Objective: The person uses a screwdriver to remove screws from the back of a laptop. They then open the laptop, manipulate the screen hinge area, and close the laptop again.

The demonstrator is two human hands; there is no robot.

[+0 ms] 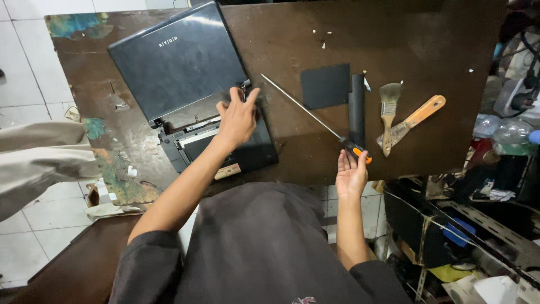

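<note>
Left hand [237, 118] lies flat, fingers spread, on the laptop [188, 84]; right hand [350, 171], fingers loosely open, touches the screwdriver [315, 115].

Counter items beside the black rectangular panel

Black rectangular panel [325, 85] on the brown counter [427, 50]; black cylindrical bar [356, 108] just right of it; two wooden-handled paintbrushes [388, 115] [413, 119] further right, crossing; white crumbs [324, 38] above the panel.
</note>
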